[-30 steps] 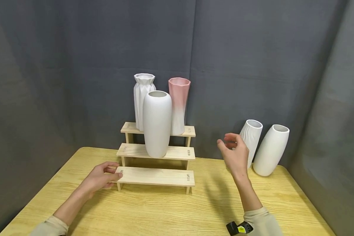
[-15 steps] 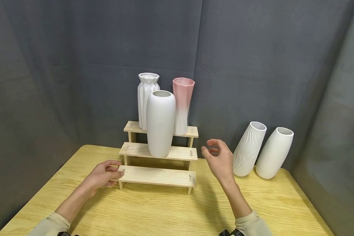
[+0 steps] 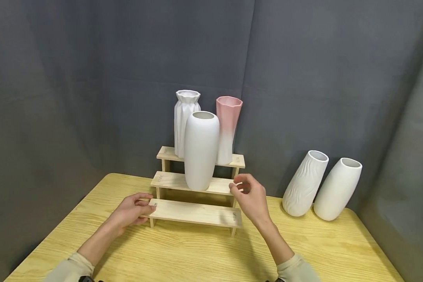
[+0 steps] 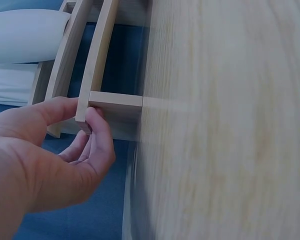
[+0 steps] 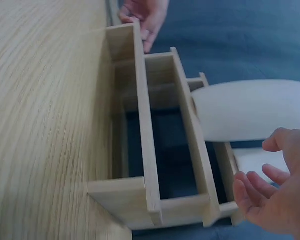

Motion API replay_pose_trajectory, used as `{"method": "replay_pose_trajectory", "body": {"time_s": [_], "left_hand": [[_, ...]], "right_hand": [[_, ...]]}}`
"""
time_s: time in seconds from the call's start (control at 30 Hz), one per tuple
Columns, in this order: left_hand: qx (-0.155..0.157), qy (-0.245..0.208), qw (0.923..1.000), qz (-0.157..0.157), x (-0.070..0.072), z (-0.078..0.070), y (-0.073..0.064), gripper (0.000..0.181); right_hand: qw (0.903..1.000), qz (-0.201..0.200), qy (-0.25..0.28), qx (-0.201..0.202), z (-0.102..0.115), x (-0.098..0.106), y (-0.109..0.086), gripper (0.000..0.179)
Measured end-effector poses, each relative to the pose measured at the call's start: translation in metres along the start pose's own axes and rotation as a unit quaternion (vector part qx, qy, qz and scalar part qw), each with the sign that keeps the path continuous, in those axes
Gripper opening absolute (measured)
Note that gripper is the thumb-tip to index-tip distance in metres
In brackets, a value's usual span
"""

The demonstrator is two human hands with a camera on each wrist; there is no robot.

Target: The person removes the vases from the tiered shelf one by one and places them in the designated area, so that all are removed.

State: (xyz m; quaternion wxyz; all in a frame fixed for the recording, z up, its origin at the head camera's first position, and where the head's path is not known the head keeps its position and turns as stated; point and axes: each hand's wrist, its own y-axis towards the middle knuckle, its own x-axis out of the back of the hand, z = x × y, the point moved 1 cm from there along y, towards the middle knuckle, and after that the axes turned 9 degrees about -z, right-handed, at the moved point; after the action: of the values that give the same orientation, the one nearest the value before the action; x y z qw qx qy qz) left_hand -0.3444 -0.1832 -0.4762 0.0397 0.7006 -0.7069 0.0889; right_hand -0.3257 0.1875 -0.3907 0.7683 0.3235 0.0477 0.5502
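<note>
Curtain (image 3: 91, 78), dark grey, closes off the back and both sides of the table (image 3: 204, 254). Table wood runs bare from the near edge up to the stand, with open room left of the stand and between the stand and the two vases on the right; its rounded back corners meet the curtain.

Stand (image 3: 197, 211), a three-step wooden riser, sits near the back middle of the table. Its lowest step faces the person, its top step is close to the curtain.

A plain white vase (image 3: 201, 150) stands upright on the middle step, towards its right half. Behind it on the top step stand a pleated white vase (image 3: 183, 117) and a pink vase (image 3: 229, 129), side by side, both upright.

Off the stand, at the right back of the table, a ribbed vase (image 3: 304, 184) and a smooth vase (image 3: 336, 190) lean against the curtain, just beside each other and well apart from the stand.

The left hand (image 3: 132, 209) pinches the left end of the lowest step, thumb on top and fingers (image 4: 97, 135) curled under its edge. The right hand (image 3: 250, 196) hovers at the right end of the middle step, fingers loosely bent and holding nothing, near the plain vase but not touching it.
</note>
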Motion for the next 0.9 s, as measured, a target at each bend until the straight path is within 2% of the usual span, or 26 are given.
{"method": "replay_pose_trajectory", "body": {"time_s": [0.17,0.37,0.5,0.73,0.9], "left_hand": [[-0.007,0.005,1.0,0.0,0.0,-0.002,0.0,0.059],[0.0,0.011,0.9999,-0.008,0.004,0.001,-0.006,0.058],[-0.005,0.007,0.9999,-0.01,0.004,0.002,-0.006,0.058],[-0.011,-0.001,0.9999,-0.006,-0.003,0.001,-0.001,0.057],[-0.004,0.002,0.9999,-0.013,-0.003,0.0,-0.001,0.055]], "right_hand": [[0.9987,0.015,0.045,-0.02,0.003,-0.021,0.003,0.029],[0.9921,0.053,0.096,-0.062,0.011,-0.05,0.0,0.055],[0.9884,0.056,0.121,-0.073,0.011,-0.067,0.001,0.068],[0.9785,0.042,0.165,-0.116,0.006,-0.08,0.004,0.081],[0.9748,0.056,0.183,-0.114,0.006,-0.087,0.006,0.084]]}}
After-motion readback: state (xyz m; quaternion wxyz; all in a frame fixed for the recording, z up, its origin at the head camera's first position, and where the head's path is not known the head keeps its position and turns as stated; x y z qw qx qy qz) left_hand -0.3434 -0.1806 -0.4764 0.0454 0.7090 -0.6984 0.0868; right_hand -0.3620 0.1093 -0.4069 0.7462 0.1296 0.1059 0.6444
